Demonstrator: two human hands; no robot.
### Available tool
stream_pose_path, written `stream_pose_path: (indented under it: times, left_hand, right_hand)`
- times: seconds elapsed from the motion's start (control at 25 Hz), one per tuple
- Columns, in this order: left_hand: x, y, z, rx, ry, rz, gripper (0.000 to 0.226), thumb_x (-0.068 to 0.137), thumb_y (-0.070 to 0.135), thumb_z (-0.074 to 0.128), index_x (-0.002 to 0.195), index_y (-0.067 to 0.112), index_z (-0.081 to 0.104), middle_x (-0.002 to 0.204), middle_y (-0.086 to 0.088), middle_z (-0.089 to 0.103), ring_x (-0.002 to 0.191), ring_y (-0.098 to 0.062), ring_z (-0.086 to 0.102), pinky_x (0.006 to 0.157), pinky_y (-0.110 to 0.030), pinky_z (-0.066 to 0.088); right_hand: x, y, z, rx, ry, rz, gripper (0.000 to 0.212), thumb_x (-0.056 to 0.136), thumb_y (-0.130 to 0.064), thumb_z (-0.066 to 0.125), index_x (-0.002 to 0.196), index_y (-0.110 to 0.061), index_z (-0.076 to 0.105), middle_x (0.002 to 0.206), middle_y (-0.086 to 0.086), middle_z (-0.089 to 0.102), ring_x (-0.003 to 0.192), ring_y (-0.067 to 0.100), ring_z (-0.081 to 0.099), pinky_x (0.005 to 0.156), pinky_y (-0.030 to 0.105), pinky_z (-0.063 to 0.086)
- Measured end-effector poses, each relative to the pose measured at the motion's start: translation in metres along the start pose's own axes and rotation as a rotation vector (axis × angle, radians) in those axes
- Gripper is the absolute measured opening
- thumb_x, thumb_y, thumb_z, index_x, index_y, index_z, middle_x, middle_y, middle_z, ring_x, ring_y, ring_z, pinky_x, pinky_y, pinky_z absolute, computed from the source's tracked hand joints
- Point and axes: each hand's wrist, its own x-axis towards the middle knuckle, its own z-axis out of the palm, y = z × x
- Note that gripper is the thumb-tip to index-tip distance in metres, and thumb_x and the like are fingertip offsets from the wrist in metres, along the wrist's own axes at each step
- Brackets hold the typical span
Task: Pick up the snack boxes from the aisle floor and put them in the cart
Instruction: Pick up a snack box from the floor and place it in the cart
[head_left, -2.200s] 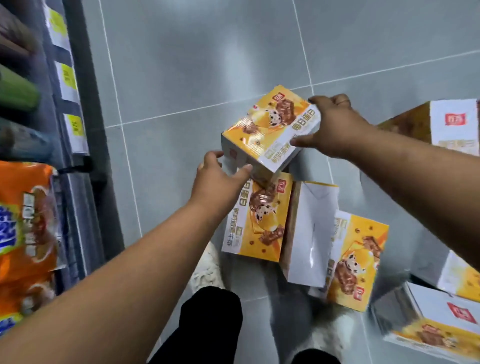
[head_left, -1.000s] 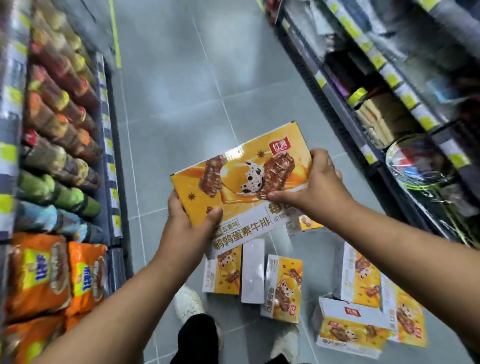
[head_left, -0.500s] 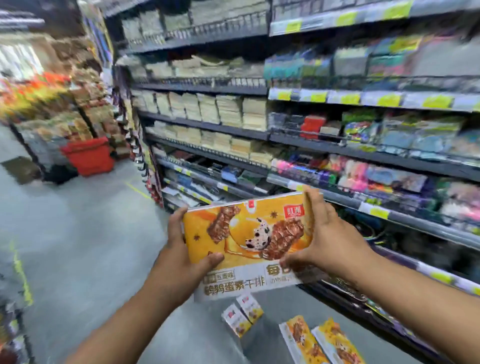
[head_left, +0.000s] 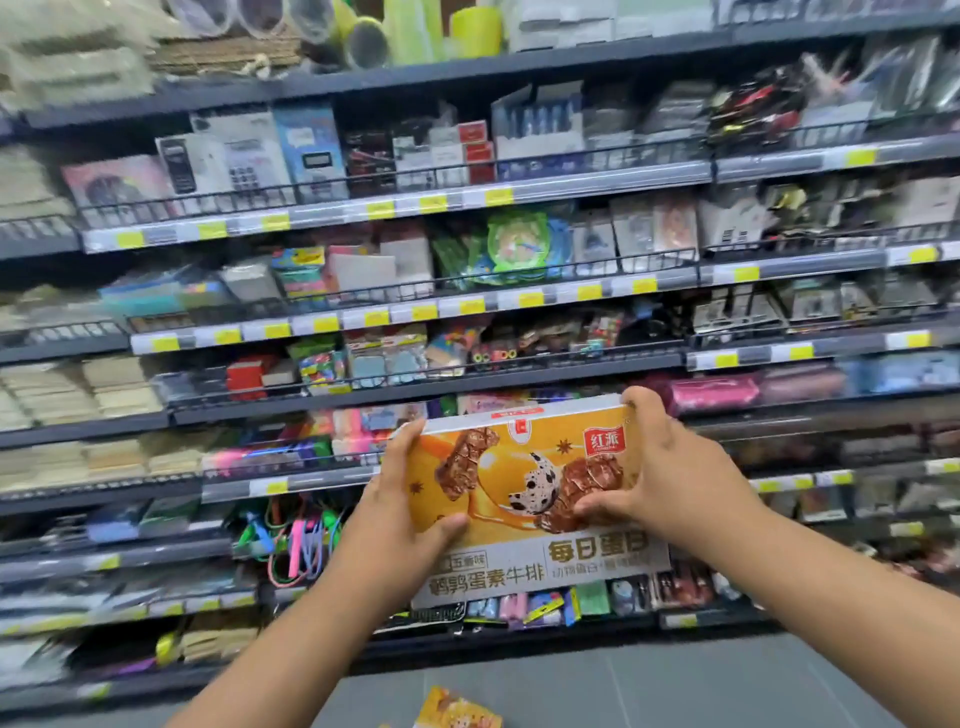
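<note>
Holding snack box (head_left: 530, 499) raised in front of store shelves (head_left: 597, 179), clear of floor (head_left: 727, 686); cart not in view. Left hand (head_left: 395, 519) clamps left end, thumb across front. Right hand (head_left: 670, 478) clamps right end, fingers over top edge. Box probably light, stiff cardboard, glossy, so may slip; short ends give best grip. Red logo reads 红派; below it 每日蛋白, 五香味, 鹌鹑蛋素牛排. Second yellow box (head_left: 457, 709) lies on floor. Shelf tags (head_left: 381, 209) too blurred to read.

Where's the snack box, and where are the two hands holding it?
box (head_left: 524, 488): head view, on the spotted egg picture on its front.
left hand (head_left: 392, 519): head view, on the back of the hand.
right hand (head_left: 675, 478): head view, on the back of the hand.
</note>
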Motion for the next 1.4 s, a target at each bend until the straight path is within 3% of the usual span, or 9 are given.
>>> stream_pose_path:
  times: [0.12, 0.4, 0.56, 0.92, 1.12, 1.4]
  left_hand:
    - [0.034, 0.092, 0.081, -0.040, -0.123, 0.139, 0.093, 0.082, 0.034, 0.073, 0.138, 0.055, 0.002, 0.132, 0.002, 0.050, 0.113, -0.019, 0.056, 0.099, -0.037, 0.046]
    - [0.083, 0.303, 0.300, -0.134, -0.318, 0.395, 0.090, 0.080, 0.033, 0.075, 0.132, 0.054, 0.004, 0.131, -0.001, 0.055, 0.112, -0.022, 0.058, 0.097, -0.043, 0.048]
    - [0.103, 0.410, 0.412, -0.153, -0.427, 0.492, 0.092, 0.081, 0.037, 0.074, 0.140, 0.045, 0.004, 0.137, -0.006, 0.050, 0.115, -0.024, 0.057, 0.098, -0.039, 0.046]
    - [0.177, 0.559, 0.631, -0.165, -0.618, 0.725, 0.090, 0.083, 0.038, 0.071, 0.132, 0.052, -0.003, 0.127, -0.005, 0.052, 0.105, -0.028, 0.061, 0.087, -0.041, 0.051]
    - [0.230, 0.670, 0.771, -0.219, -0.749, 0.857, 0.088, 0.082, 0.036, 0.072, 0.137, 0.046, 0.004, 0.125, -0.007, 0.050, 0.107, -0.028, 0.059, 0.086, -0.036, 0.049]
    - [0.256, 0.783, 0.914, -0.253, -0.887, 1.000, 0.088, 0.081, 0.032, 0.075, 0.133, 0.051, 0.006, 0.117, -0.008, 0.055, 0.094, -0.025, 0.062, 0.083, -0.036, 0.051]
  right_hand:
    - [-0.026, 0.098, -0.061, -0.054, 0.053, 0.157, 0.118, 0.052, -0.079, 0.066, 0.143, -0.029, 0.009, 0.127, 0.005, 0.056, 0.105, 0.025, 0.061, 0.087, 0.034, 0.050]
    - [-0.091, 0.337, -0.191, -0.192, 0.190, 0.462, 0.115, 0.057, -0.076, 0.069, 0.144, -0.030, 0.009, 0.123, 0.003, 0.054, 0.106, 0.024, 0.059, 0.084, 0.031, 0.046]
    - [-0.118, 0.454, -0.247, -0.222, 0.246, 0.623, 0.114, 0.055, -0.076, 0.069, 0.141, -0.032, 0.010, 0.119, 0.003, 0.057, 0.100, 0.023, 0.059, 0.081, 0.033, 0.050]
    - [-0.120, 0.652, -0.295, -0.272, 0.317, 0.946, 0.106, 0.061, -0.067, 0.073, 0.140, -0.031, 0.012, 0.113, 0.001, 0.058, 0.095, 0.019, 0.060, 0.079, 0.031, 0.049]
    - [-0.104, 0.782, -0.325, -0.333, 0.421, 1.161, 0.102, 0.064, -0.064, 0.074, 0.140, -0.028, 0.016, 0.122, 0.006, 0.059, 0.103, 0.025, 0.061, 0.083, 0.033, 0.049]
    - [-0.112, 0.922, -0.359, -0.368, 0.491, 1.317, 0.095, 0.068, -0.059, 0.077, 0.136, -0.025, 0.020, 0.115, 0.007, 0.062, 0.099, 0.028, 0.062, 0.069, 0.032, 0.044]
